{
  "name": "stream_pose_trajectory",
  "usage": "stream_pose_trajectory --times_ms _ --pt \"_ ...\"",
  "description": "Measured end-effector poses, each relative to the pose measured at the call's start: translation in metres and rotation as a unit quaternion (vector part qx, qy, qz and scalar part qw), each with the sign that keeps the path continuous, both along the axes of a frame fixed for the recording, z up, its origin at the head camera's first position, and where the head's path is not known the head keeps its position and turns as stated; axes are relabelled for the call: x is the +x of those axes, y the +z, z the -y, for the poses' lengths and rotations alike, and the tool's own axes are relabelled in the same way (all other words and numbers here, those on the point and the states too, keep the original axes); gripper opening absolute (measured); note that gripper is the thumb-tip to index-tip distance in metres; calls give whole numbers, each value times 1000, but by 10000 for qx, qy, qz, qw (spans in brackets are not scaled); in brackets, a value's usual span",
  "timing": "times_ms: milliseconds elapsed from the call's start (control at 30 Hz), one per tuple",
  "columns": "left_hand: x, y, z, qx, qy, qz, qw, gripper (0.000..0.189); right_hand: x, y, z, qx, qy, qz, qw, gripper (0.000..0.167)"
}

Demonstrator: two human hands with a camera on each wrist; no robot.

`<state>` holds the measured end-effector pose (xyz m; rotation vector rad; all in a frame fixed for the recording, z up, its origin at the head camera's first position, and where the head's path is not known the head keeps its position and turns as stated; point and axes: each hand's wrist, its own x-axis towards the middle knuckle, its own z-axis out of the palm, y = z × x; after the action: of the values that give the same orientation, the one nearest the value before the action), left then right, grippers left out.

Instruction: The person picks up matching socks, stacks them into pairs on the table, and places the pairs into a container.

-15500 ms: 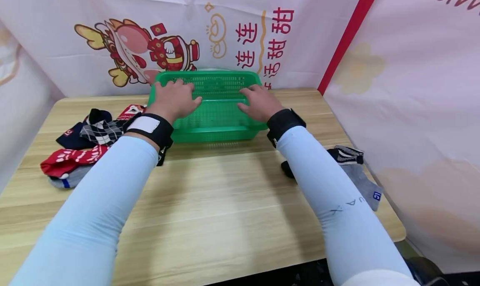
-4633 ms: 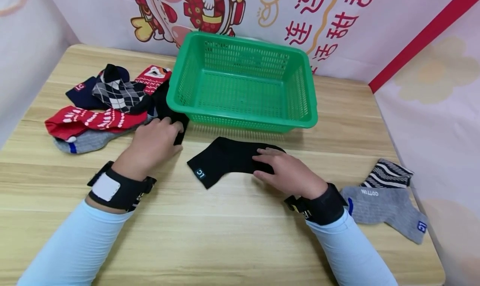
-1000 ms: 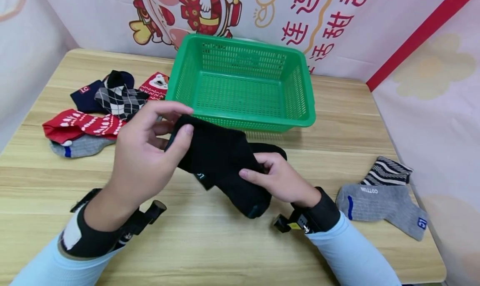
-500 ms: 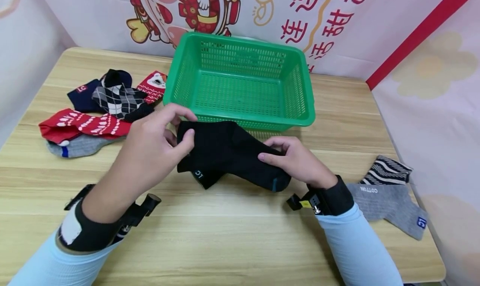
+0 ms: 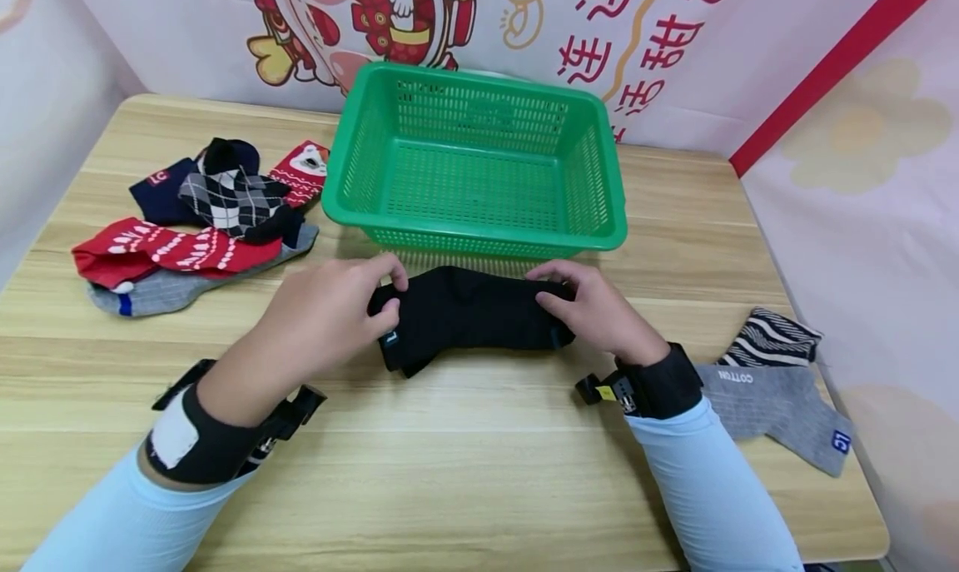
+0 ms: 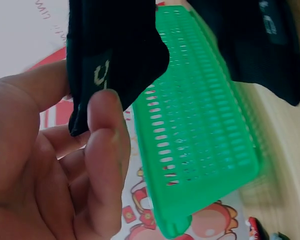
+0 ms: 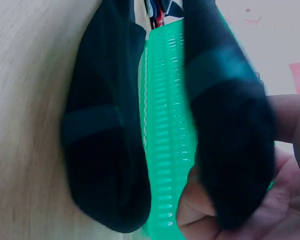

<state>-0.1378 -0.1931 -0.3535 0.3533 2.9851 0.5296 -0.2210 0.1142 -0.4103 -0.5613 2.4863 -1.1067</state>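
In the head view, a black ankle sock is stretched between my two hands. My left hand pinches its cuff between thumb and fingers, and my right hand pinches the toe end. Directly beneath lies a second black sock, flat on the table and mostly hidden in the head view. Both wrist views show a gap between the two socks. A pale letter label marks the held cuff in the left wrist view, and a teal band crosses each toe in the right wrist view.
A green plastic basket stands just behind the hands. To the left is a pile with a red patterned sock, a grey sock, an argyle sock and others. At the right edge lie a grey sock and a striped sock.
Earlier, my left hand reached to a black sock beside the pile and my right touched the other one. Since then that sock was lifted, straightened and lowered over the other, lining up with it.
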Motion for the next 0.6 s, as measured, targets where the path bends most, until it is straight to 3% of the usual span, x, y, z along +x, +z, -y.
stream_pose_trajectory --times_ms 200,600 --pt "-7 -12 2 -229 56 67 9997 18 -2 -3 0 -20 -131 -96 9999 40" --pt "-13 -26 4 -367 -179 167 9990 15 -3 -12 4 224 -171 -703 9971 33"
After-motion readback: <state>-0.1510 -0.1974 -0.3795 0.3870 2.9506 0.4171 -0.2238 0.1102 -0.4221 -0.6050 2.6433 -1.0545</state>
